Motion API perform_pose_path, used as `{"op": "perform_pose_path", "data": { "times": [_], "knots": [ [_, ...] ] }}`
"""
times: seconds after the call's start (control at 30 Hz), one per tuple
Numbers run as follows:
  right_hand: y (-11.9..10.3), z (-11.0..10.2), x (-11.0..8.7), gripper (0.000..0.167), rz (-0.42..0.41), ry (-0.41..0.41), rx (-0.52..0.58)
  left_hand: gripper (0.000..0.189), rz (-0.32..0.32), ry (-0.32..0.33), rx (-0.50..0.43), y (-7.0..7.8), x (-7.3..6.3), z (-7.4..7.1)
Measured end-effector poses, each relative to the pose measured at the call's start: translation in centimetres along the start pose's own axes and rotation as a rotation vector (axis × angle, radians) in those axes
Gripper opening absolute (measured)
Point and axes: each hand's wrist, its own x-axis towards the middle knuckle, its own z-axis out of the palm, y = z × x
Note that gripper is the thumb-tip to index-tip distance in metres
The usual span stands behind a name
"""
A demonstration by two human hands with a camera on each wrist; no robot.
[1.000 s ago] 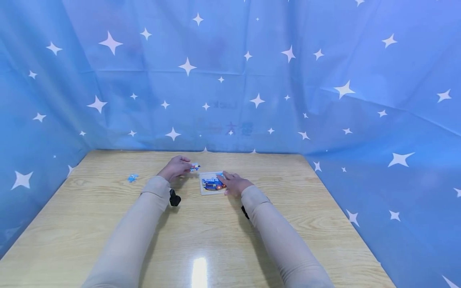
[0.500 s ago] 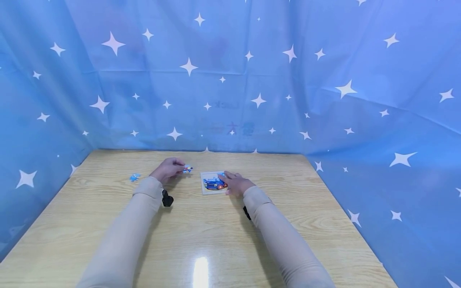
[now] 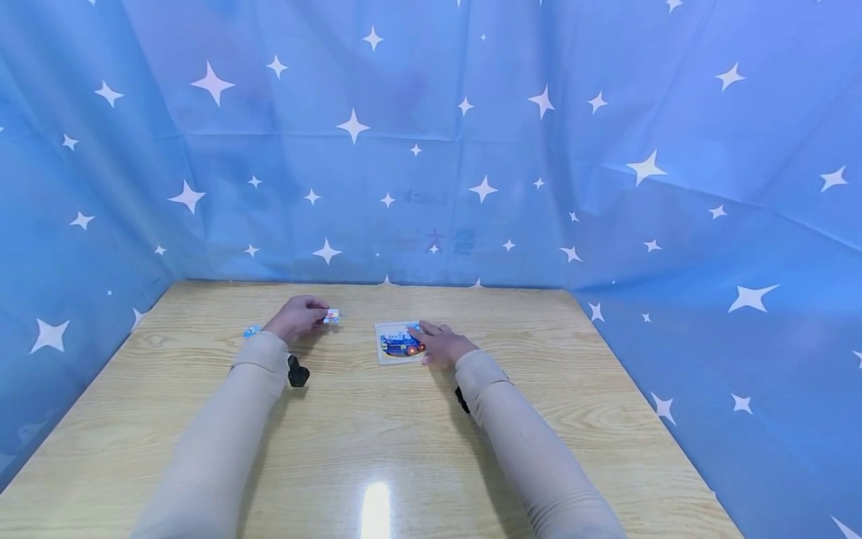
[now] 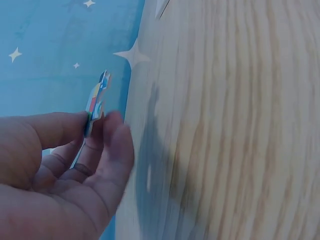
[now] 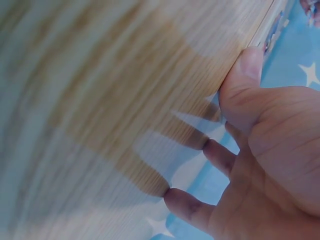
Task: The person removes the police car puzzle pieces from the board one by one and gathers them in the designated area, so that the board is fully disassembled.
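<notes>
Between thumb and fingers, my left hand [image 3: 295, 319] pinches a small multicoloured jigsaw piece [image 3: 333, 316]. The left wrist view shows this piece almost edge-on [image 4: 95, 102], raised off the wood. A square puzzle board [image 3: 387, 326] with a pale border and a blue vehicle picture lies on the table. My right hand [image 3: 443, 346] rests on the board's right side, covering part of the picture. In the right wrist view, the thumb [image 5: 247, 70] touches the board's edge while spread fingertips meet the table. Partly behind the left wrist lies a second, blue jigsaw piece [image 3: 251, 331].
The wooden table [image 3: 377, 427] ends at a blue curtain [image 3: 431, 150] with white stars, hung behind and along both sides. Each wrist carries a black device, such as the one below the left hand [image 3: 297, 372].
My left hand has moved left with the jigsaw piece, away from the board and towards the loose blue piece, now partly covered. My right hand stays on the board.
</notes>
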Motion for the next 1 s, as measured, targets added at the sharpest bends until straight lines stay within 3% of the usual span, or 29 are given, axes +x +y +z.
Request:
{"op": "perform_pose_path", "data": {
  "times": [0.27, 0.43, 0.8, 1.0],
  "knots": [
    [0.0, 0.1, -0.2, 0.074, -0.001, 0.007, -0.001, 0.037, 0.004, -0.015, -0.016, -0.2, -0.5, -1.5],
    [-0.1, 0.1, -0.4, 0.073, -0.01, 0.017, -0.009, 0.036, 0.0, 0.02, 0.01, -0.5, -0.7, -2.5],
    [-0.3, -0.1, -0.9, 0.072, -0.023, 0.023, -0.02, 0.03, 0.012, 0.131, 0.118, -1.3, -1.1, -3.9],
    [-0.3, -0.2, -1.1, 0.072, -0.03, 0.028, -0.02, 0.02, 0.049, 0.174, 0.249, -1.6, -1.4, -4.4]
  ]
}}
